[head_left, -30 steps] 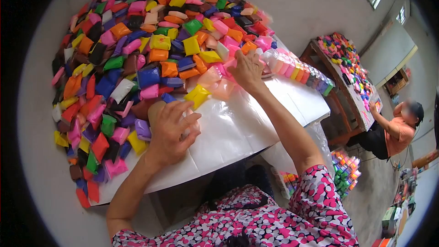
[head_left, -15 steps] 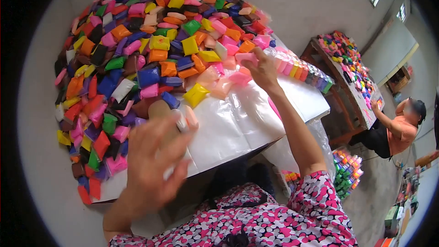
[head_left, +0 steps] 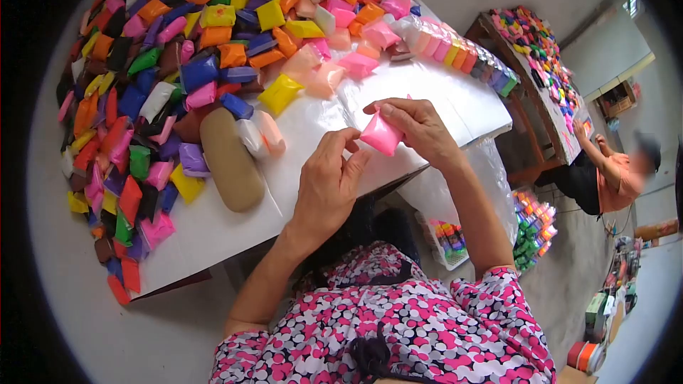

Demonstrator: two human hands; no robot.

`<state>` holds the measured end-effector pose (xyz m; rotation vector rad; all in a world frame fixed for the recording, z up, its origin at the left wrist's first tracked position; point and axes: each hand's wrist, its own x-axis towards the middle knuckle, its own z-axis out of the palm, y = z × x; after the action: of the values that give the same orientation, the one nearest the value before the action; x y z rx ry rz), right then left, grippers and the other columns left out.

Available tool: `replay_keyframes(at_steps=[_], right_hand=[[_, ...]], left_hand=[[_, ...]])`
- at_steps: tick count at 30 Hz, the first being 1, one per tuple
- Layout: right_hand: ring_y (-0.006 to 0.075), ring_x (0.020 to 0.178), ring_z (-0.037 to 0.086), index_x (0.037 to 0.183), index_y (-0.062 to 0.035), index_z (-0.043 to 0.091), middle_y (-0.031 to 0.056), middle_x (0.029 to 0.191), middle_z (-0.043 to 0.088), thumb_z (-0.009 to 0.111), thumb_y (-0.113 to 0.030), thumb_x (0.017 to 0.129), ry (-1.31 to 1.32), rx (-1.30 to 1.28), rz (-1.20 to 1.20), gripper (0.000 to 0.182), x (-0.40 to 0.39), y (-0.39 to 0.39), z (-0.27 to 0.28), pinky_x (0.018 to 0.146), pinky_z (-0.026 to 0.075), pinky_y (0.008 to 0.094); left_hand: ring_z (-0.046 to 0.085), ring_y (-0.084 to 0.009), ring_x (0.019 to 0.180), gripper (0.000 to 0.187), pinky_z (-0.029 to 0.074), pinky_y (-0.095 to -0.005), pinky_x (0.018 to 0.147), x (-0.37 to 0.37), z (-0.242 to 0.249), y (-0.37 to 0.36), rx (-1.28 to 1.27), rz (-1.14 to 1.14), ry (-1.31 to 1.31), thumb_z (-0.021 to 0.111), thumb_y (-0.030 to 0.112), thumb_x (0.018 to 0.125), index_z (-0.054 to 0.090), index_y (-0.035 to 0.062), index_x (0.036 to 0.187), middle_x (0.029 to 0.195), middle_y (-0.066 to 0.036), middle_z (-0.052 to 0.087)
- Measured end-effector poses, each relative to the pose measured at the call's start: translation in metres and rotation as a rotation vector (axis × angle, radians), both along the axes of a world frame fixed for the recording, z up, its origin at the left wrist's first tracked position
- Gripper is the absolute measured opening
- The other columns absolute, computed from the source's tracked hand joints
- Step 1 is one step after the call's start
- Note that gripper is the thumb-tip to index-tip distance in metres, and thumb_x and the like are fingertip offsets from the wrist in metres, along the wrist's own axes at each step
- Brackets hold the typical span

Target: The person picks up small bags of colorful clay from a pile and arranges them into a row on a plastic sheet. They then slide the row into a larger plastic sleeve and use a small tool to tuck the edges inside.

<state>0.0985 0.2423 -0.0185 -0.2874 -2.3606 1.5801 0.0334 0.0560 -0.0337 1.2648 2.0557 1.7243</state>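
A small pink packet (head_left: pixel 382 135) is pinched between the thumb and fingers of my right hand (head_left: pixel 425 131), above the front of the white-covered table (head_left: pixel 320 203). Close on its left side, my left hand (head_left: pixel 329 181) is open, thumb and fingers curved and apart, fingertips right at the packet's edge. To the left of that hand lies a tan, rounded oblong block (head_left: pixel 231 163). Between the block and my hands a white packet (head_left: pixel 251 136) and a peach packet (head_left: pixel 272 134) lie side by side. A yellow packet (head_left: pixel 282 94) rests just behind them.
A large heap of coloured packets (head_left: pixel 163 64) covers the table's left and back. Rows of packets in clear wrap (head_left: pixel 455 46) line the back right. Below the table's right side sit a white basket (head_left: pixel 447 249) and bundled packets (head_left: pixel 533 231). A person (head_left: pixel 615 174) works at another table (head_left: pixel 526 64).
My right hand has come from the heap's edge toward me with the pink packet. My left hand has moved right, off the tan block, to meet it. The view has shifted slightly.
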Motion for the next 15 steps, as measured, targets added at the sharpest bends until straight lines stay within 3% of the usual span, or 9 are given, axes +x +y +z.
replay_keyframes(at_steps=[1,2,5,11,14,15], right_hand=[[0.0103,0.073,0.056,0.108,0.0022,0.069,0.0036,0.08,0.066,0.052,-0.027,0.101,0.037,0.076,0.0,0.035,0.001,-0.001,-0.004,0.068,0.048,0.0274],[0.0062,0.071,0.052,0.104,-0.0008,0.071,-0.001,0.079,0.064,0.052,-0.029,0.101,0.036,0.095,0.002,0.034,0.003,-0.001,-0.006,0.065,0.045,0.0233],[0.0074,0.074,0.054,0.104,-0.0004,0.071,0.0015,0.079,0.065,0.052,-0.028,0.101,0.051,0.125,0.008,0.034,0.005,-0.005,-0.008,0.069,0.047,0.0245],[0.0088,0.077,0.056,0.103,0.001,0.07,0.0034,0.088,0.069,0.047,-0.023,0.101,-0.027,0.047,0.057,0.033,0.003,0.0,-0.012,0.073,0.048,0.0262],[0.0143,0.073,0.06,0.098,0.0016,0.069,0.0063,0.086,0.068,0.046,-0.019,0.1,0.16,0.081,-0.014,0.031,0.0,0.001,-0.027,0.07,0.049,0.0292],[0.0181,0.071,0.061,0.096,0.0015,0.067,0.0076,0.083,0.067,0.048,-0.021,0.099,0.158,0.288,-0.133,0.029,0.002,0.0,-0.026,0.068,0.049,0.0318]], left_hand=[[0.061,-0.029,0.069,0.024,0.047,-0.0381,0.063,-0.002,-0.002,0.002,0.003,-0.011,0.064,0.059,0.015,0.096,0.055,-0.0027,0.111,0.091,-0.018,0.06],[0.06,-0.0323,0.07,0.021,0.047,-0.0397,0.064,-0.004,-0.007,0.005,0.024,-0.005,0.068,0.059,0.017,0.096,0.057,-0.0025,0.105,0.09,-0.019,0.06],[0.06,-0.0325,0.07,0.019,0.047,-0.0398,0.064,-0.006,-0.005,0.005,0.007,-0.039,0.053,0.059,0.015,0.096,0.058,-0.0032,0.099,0.087,-0.019,0.06],[0.061,-0.0358,0.073,0.013,0.047,-0.0413,0.065,-0.007,-0.011,0.006,-0.028,-0.055,0.127,0.057,0.011,0.094,0.06,-0.0022,0.093,0.081,-0.019,0.06],[0.06,-0.0381,0.072,0.012,0.046,-0.0425,0.063,-0.007,-0.016,0.008,-0.037,0.036,0.195,0.058,0.01,0.092,0.06,-0.0013,0.09,0.079,-0.019,0.06],[0.06,-0.0384,0.071,0.012,0.046,-0.0429,0.062,-0.007,-0.016,0.008,-0.058,0.056,0.198,0.058,0.01,0.092,0.059,-0.0014,0.089,0.079,-0.019,0.06]])
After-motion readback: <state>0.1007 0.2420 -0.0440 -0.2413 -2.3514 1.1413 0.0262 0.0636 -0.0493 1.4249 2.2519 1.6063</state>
